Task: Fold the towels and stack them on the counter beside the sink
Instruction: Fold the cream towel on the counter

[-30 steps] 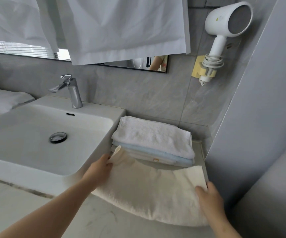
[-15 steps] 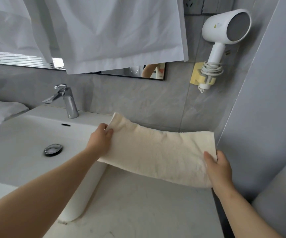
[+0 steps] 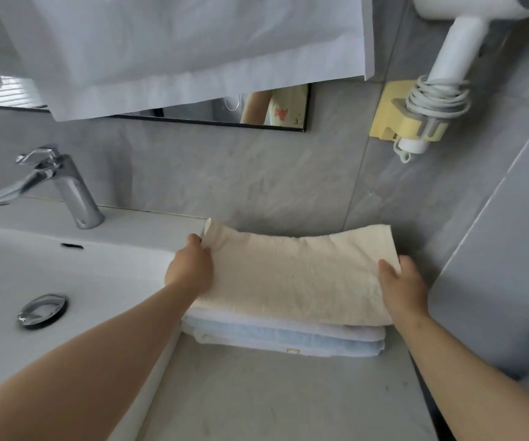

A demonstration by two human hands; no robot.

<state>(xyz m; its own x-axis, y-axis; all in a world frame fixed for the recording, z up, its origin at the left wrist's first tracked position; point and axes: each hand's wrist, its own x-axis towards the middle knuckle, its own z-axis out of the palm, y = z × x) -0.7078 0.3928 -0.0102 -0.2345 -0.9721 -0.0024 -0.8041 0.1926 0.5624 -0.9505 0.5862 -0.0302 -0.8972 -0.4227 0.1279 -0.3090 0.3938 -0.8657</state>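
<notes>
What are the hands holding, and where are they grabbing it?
Both hands hold the cream towel. The left hand pinches its left end and the right hand grips its right end, over the stack.

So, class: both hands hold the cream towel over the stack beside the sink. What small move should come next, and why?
Probably settle the cream towel flat and release it. Its front edge already lies on the stack of folded towels, while the left hand pinches the raised left end and the right hand grips the right end.
</notes>
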